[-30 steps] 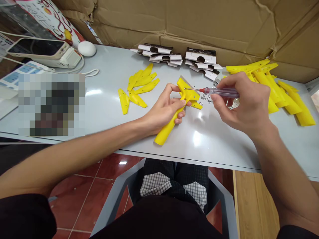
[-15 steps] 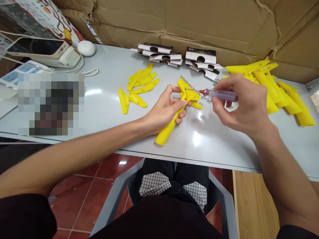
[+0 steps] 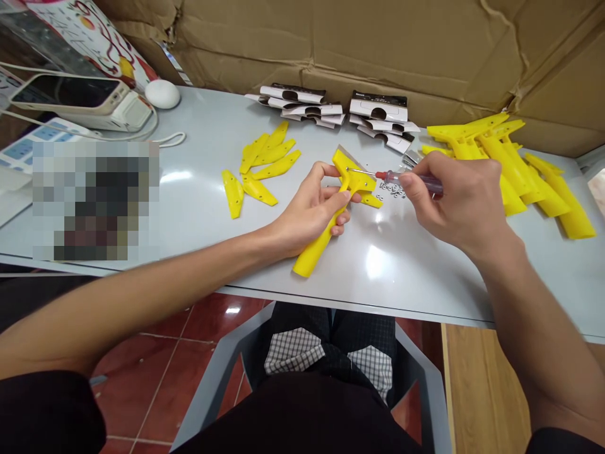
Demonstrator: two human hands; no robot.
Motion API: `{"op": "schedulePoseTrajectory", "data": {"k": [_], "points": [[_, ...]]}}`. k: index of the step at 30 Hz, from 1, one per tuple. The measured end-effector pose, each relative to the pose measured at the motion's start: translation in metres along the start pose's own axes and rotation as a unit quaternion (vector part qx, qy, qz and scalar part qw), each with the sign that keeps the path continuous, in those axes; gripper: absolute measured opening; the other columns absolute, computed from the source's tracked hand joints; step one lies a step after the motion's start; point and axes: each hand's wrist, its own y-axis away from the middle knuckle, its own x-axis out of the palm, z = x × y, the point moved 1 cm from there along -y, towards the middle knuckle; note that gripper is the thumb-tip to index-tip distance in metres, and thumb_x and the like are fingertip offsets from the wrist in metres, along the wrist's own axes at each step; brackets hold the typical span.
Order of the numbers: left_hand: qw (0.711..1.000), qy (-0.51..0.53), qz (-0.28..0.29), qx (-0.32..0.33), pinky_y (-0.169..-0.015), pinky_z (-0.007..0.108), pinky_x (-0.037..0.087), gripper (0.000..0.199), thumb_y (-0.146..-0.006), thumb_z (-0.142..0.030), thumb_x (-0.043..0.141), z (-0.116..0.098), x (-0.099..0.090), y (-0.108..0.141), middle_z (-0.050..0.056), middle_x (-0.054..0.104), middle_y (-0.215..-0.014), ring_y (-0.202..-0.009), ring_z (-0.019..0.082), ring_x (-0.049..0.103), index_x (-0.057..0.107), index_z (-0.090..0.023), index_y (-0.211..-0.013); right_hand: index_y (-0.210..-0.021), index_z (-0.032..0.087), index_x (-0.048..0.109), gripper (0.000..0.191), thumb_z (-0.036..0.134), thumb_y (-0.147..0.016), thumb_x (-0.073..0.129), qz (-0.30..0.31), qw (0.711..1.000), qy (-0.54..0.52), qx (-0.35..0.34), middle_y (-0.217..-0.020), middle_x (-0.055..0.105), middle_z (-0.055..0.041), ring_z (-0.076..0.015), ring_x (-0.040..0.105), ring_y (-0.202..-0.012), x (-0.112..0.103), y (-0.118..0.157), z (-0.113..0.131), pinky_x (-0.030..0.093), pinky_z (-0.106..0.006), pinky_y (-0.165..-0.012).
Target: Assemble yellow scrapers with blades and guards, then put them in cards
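Note:
My left hand (image 3: 319, 205) is closed around the neck of a yellow plastic scraper (image 3: 317, 247), its handle slanting toward the table's front edge. A thin metal blade (image 3: 348, 157) shows along the scraper's far side. In my right hand (image 3: 460, 198) is a screwdriver (image 3: 391, 179) with a clear purplish handle and a red collar. Its tip meets the left screw spot on the scraper's head; a second screw (image 3: 365, 184) sits at the right. Just beyond lie small loose screws and nuts (image 3: 394, 189). Another yellow plate (image 3: 372, 200) lies partly hidden under the scraper head.
Several loose yellow plates (image 3: 267, 157) lie left of my hands. Folded card sleeves (image 3: 378, 110) stand at the back by the cardboard (image 3: 368, 44). Yellow scraper handles (image 3: 510, 157) are piled at the right. A phone (image 3: 66, 91), cables and a white mouse (image 3: 162, 94) occupy the left.
My right hand has turned on the screwdriver, its fingers now curled further over the handle. The screwdriver's tip stays at the same screw spot, and my left hand keeps its hold.

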Motion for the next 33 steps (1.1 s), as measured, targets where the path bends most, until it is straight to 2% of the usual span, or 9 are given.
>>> {"op": "schedulePoseTrajectory", "data": {"k": [3,5,8,12,18,21,25,30,33], "points": [[1.000,-0.003,-0.002,0.001,-0.050,0.021,0.040,0.032,-0.099,-0.012,0.067,0.001,0.000,-0.001,0.001,0.073,-0.100,-0.056,0.006,0.051,0.041,-0.028,-0.111,-0.107,0.026,0.065,0.022,0.045,-0.097,0.068,0.028,0.999,-0.044,0.000,-0.073,0.068,0.0006,-0.0200,0.062,-0.057,-0.004,0.000,0.003,0.043,-0.038,-0.059],[1.000,-0.002,0.001,0.003,-0.050,0.021,0.040,0.034,-0.098,-0.013,0.069,0.002,0.000,-0.001,0.001,0.073,-0.100,-0.056,0.006,0.052,0.041,-0.028,-0.111,-0.114,0.028,0.064,0.019,0.037,-0.098,0.068,0.043,0.997,-0.060,-0.005,-0.085,0.074,-0.0006,-0.0205,0.067,-0.064,-0.007,0.000,0.005,0.048,-0.038,-0.063],[1.000,-0.004,0.010,0.011,-0.051,0.021,0.041,0.038,-0.096,-0.015,0.073,0.004,-0.002,-0.002,0.001,0.074,-0.099,-0.056,0.006,0.053,0.041,-0.028,-0.111,-0.103,0.027,0.066,0.009,0.036,-0.103,0.064,0.028,0.999,-0.039,-0.023,-0.083,0.076,-0.0017,-0.0208,0.068,-0.066,-0.008,0.000,0.008,0.046,-0.038,-0.062],[0.999,-0.016,0.030,0.021,-0.050,0.022,0.041,0.042,-0.094,-0.018,0.078,0.007,-0.005,-0.003,0.001,0.075,-0.101,-0.055,0.006,0.055,0.041,-0.029,-0.111,-0.089,0.025,0.067,0.025,0.042,-0.106,0.060,0.009,1.000,-0.014,-0.004,-0.069,0.071,-0.0023,-0.0207,0.066,-0.061,-0.007,-0.001,0.008,0.039,-0.037,-0.058],[0.998,-0.036,0.044,0.032,-0.050,0.022,0.041,0.043,-0.094,-0.021,0.079,0.010,-0.007,-0.003,0.002,0.077,-0.103,-0.054,0.005,0.055,0.041,-0.028,-0.113,-0.079,0.025,0.063,0.031,0.042,-0.105,0.059,-0.009,1.000,-0.006,0.028,-0.059,0.063,-0.0013,-0.0200,0.060,-0.054,-0.010,-0.004,0.006,0.034,-0.038,-0.057],[0.998,-0.048,0.038,0.031,-0.049,0.023,0.042,0.039,-0.096,-0.021,0.076,0.010,-0.006,-0.003,0.003,0.077,-0.104,-0.054,0.006,0.055,0.042,-0.028,-0.112,-0.087,0.025,0.065,0.024,0.045,-0.100,0.068,0.009,0.999,-0.024,0.027,-0.064,0.066,0.0001,-0.0194,0.061,-0.055,-0.012,-0.004,0.006,0.040,-0.038,-0.057],[0.997,-0.057,0.038,0.042,-0.048,0.022,0.043,0.037,-0.098,-0.023,0.073,0.010,-0.005,-0.003,0.003,0.076,-0.104,-0.054,0.006,0.055,0.039,-0.028,-0.110,-0.099,0.028,0.068,0.006,0.034,-0.099,0.068,0.064,0.995,-0.076,0.018,-0.089,0.079,-0.0022,-0.0218,0.073,-0.072,-0.014,-0.003,0.008,0.053,-0.039,-0.068],[0.995,-0.066,0.048,0.050,-0.048,0.021,0.043,0.039,-0.098,-0.026,0.076,0.011,-0.006,-0.002,0.001,0.076,-0.101,-0.054,0.006,0.054,0.039,-0.028,-0.110,-0.095,0.027,0.072,0.016,0.041,-0.103,0.066,0.047,0.998,-0.047,0.019,-0.079,0.077,-0.0018,-0.0213,0.069,-0.063,-0.019,-0.004,0.010,0.049,-0.040,-0.063],[0.995,-0.077,0.046,0.050,-0.048,0.022,0.044,0.038,-0.098,-0.027,0.075,0.011,-0.007,-0.003,0.002,0.076,-0.103,-0.054,0.006,0.055,0.039,-0.028,-0.110,-0.105,0.027,0.075,0.017,0.040,-0.104,0.064,0.090,0.994,-0.036,0.046,-0.085,0.080,-0.0032,-0.0238,0.073,-0.071,-0.021,-0.003,0.008,0.052,-0.041,-0.069]]}}
